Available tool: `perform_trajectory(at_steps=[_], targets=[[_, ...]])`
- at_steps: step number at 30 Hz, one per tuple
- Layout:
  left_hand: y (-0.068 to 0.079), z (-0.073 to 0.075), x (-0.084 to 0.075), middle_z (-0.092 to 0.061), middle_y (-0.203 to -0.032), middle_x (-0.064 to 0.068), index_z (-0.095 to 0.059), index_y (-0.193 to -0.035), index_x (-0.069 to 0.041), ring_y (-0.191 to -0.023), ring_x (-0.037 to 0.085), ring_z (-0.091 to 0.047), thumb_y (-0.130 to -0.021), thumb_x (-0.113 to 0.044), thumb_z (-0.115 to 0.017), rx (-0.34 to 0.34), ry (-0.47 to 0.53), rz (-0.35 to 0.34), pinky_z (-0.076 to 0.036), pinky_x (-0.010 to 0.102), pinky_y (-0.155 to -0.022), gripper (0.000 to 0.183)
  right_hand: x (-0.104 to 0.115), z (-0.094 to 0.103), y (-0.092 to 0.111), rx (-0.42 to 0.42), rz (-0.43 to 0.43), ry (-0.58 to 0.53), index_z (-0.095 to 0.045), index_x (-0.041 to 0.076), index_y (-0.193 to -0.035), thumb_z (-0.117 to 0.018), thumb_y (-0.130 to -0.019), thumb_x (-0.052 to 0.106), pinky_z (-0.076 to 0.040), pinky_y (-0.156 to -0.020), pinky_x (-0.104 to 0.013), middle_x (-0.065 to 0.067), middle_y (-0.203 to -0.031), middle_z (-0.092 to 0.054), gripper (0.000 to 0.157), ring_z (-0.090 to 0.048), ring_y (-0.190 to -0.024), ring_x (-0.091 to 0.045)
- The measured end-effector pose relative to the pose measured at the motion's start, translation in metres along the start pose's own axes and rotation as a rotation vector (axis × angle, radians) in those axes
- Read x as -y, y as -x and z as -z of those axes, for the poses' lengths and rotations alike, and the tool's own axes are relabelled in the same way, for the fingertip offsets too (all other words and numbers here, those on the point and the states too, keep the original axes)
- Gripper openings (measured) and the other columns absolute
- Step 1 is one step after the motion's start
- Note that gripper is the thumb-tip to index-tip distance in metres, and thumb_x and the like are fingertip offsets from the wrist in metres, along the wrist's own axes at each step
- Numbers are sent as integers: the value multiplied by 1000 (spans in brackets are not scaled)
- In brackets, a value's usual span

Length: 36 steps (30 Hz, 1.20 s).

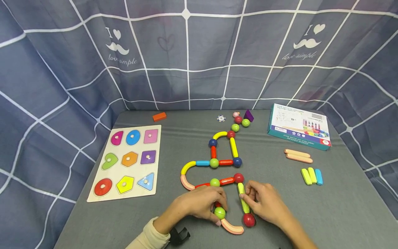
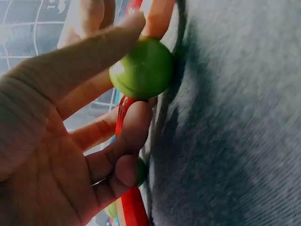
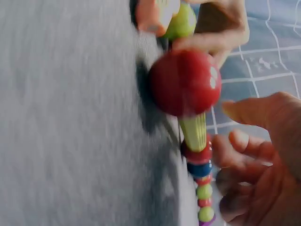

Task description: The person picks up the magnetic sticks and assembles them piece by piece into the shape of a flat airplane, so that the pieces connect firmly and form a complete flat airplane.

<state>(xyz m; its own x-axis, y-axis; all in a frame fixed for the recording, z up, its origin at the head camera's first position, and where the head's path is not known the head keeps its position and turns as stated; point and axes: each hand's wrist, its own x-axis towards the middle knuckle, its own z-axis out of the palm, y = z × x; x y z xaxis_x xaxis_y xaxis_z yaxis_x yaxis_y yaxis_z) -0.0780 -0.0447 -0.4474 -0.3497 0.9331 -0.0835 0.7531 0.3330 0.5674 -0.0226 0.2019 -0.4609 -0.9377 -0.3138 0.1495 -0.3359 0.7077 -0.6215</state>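
My left hand holds a green ball of a magnetic stick-and-ball chain, its thumb lying across the ball in the left wrist view. A peach curved stick runs from that ball toward the right; a red stick on the other side is partly hidden by fingers. My right hand is beside a yellow-green stick, fingers loosely bent. This stick joins a red ball at its far end and a larger red ball at its near end. In the right wrist view, the thumb is apart from the larger ball.
The chain continues away through a green ball, a peach-and-yellow bend and a closed loop with blue balls. A shape puzzle board lies left. Right are a toy box, peach sticks and short sticks.
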Motion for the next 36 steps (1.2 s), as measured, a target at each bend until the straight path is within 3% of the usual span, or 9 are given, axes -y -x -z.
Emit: perform_trajectory(at_steps=[4,8,15,22,36], targets=[[-2,-2,0,-55,-97,-21,-73,-99,-29,-90,-9,-49,-73,-40,-81,3,-10,-8,-38,9,-75,30,-4,-3,2,110,-127,48,-46,25,-71,-78,-77,37,-25,-43,-20,18,-54,-39,35,-34,-45,3],[-2,-4,0,-56,-93,-21,-73,-98,-29,-86,-10,-49,-73,-38,-82,-2,-25,-13,-37,8,-74,28,-4,-9,4,197,-120,20,-44,22,-66,-79,-75,35,-25,-44,-20,19,-52,-34,38,-33,-46,3],[-1,-1,2,-56,-92,-21,-71,-96,-28,-82,-9,-49,-73,-35,-82,7,5,-20,-38,10,-73,26,-7,-8,9,214,-98,-79,-43,19,-62,-80,-74,31,-19,-39,-18,20,-49,-31,41,-26,-43,7],[1,2,5,-56,-92,-17,-71,-99,-22,-64,-8,-51,-75,-27,-82,-1,94,3,-40,8,-60,27,-5,-9,13,268,-107,-250,-45,13,-65,-78,-78,33,-17,-39,-15,18,-50,-35,41,-28,-43,8],[1,0,7,-57,-90,-17,-71,-98,-23,-64,-6,-51,-77,-25,-79,-12,122,12,-40,10,-59,22,-4,-14,13,248,-225,-368,-43,8,-69,-75,-81,34,-22,-38,-15,13,-51,-40,43,-36,-43,5]])
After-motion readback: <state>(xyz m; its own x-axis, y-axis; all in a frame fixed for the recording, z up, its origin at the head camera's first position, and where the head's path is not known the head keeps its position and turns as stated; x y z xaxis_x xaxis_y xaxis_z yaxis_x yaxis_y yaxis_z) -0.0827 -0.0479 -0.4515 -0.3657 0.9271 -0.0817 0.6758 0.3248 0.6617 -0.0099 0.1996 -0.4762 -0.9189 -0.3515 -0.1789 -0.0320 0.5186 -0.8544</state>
